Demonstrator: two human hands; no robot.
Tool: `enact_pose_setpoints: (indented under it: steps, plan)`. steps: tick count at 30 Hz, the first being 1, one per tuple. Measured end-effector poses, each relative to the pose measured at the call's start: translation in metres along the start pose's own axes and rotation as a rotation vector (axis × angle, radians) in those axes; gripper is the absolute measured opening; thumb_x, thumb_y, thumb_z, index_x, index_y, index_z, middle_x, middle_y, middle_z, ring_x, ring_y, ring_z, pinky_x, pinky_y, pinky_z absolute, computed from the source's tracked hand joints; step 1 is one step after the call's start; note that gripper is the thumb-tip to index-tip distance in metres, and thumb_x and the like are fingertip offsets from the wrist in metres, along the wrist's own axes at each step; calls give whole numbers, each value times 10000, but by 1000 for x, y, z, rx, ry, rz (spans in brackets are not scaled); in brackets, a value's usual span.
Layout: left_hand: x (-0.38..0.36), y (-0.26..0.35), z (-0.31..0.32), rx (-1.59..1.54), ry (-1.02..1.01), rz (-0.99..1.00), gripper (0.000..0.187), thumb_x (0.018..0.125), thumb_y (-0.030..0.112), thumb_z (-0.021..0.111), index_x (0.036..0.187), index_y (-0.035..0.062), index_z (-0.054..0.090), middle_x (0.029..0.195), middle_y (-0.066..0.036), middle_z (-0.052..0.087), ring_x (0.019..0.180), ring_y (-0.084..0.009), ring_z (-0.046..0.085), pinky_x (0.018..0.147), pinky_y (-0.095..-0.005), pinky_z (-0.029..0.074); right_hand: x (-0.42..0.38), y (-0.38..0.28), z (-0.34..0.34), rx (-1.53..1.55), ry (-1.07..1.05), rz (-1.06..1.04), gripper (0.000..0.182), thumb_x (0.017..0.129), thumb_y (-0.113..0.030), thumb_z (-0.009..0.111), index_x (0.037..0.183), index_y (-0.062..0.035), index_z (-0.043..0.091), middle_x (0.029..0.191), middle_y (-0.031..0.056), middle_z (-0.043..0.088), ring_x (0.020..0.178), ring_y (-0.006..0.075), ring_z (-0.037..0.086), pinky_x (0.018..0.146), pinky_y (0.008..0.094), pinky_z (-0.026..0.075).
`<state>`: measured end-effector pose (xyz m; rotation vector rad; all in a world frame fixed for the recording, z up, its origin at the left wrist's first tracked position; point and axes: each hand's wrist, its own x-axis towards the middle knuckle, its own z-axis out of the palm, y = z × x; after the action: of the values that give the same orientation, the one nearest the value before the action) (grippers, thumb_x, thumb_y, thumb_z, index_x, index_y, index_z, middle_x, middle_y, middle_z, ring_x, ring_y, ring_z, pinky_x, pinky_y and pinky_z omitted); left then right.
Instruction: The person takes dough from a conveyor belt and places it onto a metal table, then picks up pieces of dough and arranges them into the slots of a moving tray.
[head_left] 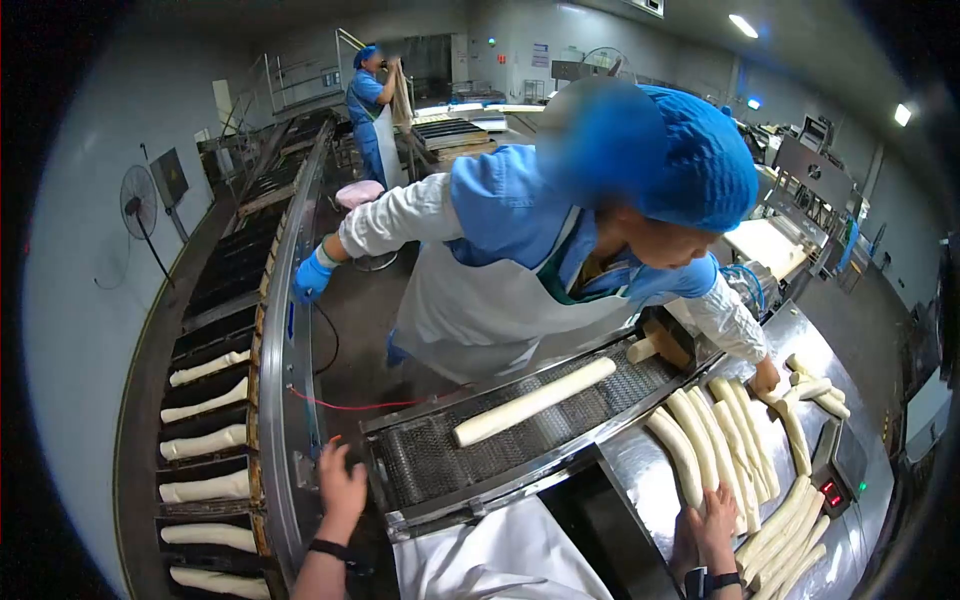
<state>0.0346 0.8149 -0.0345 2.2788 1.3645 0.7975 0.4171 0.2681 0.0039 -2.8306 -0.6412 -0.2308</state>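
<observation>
My left hand (340, 485) rests flat on the steel rail beside the mesh conveyor (420, 465), fingers spread, holding nothing. My right hand (712, 520) lies with fingers apart on the steel table (640, 470), touching the near ends of several long dough rolls (700, 445). One dough roll (533, 401) lies alone on the mesh belt.
A co-worker in a blue cap and white apron (560, 250) leans across the conveyor, one hand on dough at the right, the gloved hand (312, 278) on the left line's rail. Black pans with dough (205, 440) run along the left. Another person (372, 105) stands far back.
</observation>
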Motion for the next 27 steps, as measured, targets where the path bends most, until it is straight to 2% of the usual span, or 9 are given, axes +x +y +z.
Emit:
enact_pose_setpoints:
  steps: [3, 5, 8, 10, 12, 13, 17, 26, 27]
  plan:
    - [23, 116, 40, -96, -288, 339, 474, 893, 208, 663, 1306, -4, 568, 1388, -237, 529, 1329, -400, 461, 1124, -468, 358, 21, 9, -12, 112, -37, -34, 362, 754, -226, 750, 1051, -29, 684, 1327, 257, 521, 1169, 445, 515, 991, 516, 423]
    - [36, 135, 73, -36, -378, 440, 540, 915, 301, 641, 1345, -8, 540, 1333, -236, 576, 1290, -405, 501, 1096, -475, 384, 32, 13, -16, 148, -34, -124, 267, 806, -231, 709, 878, 25, 685, 1270, 284, 543, 1068, 462, 552, 901, 484, 475]
    - [45, 163, 86, 77, -504, 216, 551, 905, 348, 648, 1328, 6, 563, 1210, -228, 642, 1171, -409, 580, 1039, -491, 426, 25, 14, -21, 54, -15, -195, 446, 777, -275, 733, 1129, -9, 669, 1370, 296, 500, 1131, 473, 542, 974, 547, 436]
    - [44, 166, 91, 169, -347, 323, 467, 875, 376, 672, 1186, 30, 633, 1034, -192, 692, 1009, -387, 648, 927, -490, 489, 15, -15, -45, -147, 74, -236, 448, 818, -291, 715, 1179, -35, 649, 1428, 268, 465, 1184, 427, 540, 986, 549, 427]
    - [48, 180, 84, 179, -478, 276, 438, 856, 350, 687, 1166, 46, 633, 1033, -188, 691, 1001, -376, 652, 917, -494, 494, 12, -9, -42, -175, -155, -120, 743, 891, -450, 665, 1475, -69, 409, 1487, 296, 394, 1325, 509, 399, 1065, 593, 369]
    - [47, 182, 85, 133, -440, 317, 439, 849, 334, 692, 1179, 54, 625, 1030, -184, 691, 1002, -371, 653, 914, -494, 496, 19, -24, -50, -180, -195, -63, 655, 893, -338, 680, 1415, -13, 454, 1477, 300, 403, 1316, 502, 404, 1063, 582, 377]
    - [52, 184, 76, 98, -461, 313, 453, 824, 290, 711, 1200, 64, 598, 1041, -184, 684, 998, -361, 650, 900, -489, 498, 55, -44, -43, -277, -181, -105, 595, 936, -335, 626, 1411, -19, 457, 1456, 301, 427, 1298, 481, 425, 1057, 587, 375]
    - [95, 129, 82, 161, -423, 286, 373, 836, 307, 607, 1094, 42, 656, 984, -202, 688, 886, -394, 662, 806, -500, 525, 97, -88, -26, -426, -240, -19, 712, 934, -532, 585, 1433, -37, 472, 1455, 283, 443, 1269, 440, 479, 1020, 531, 454]
    - [104, 124, 90, -7, -550, 48, 367, 847, 324, 594, 1069, 40, 668, 894, -199, 679, 818, -379, 664, 761, -490, 529, 99, -91, -24, -412, -247, -9, 716, 939, -524, 582, 1450, -40, 449, 1460, 286, 437, 1274, 445, 474, 1023, 531, 452]
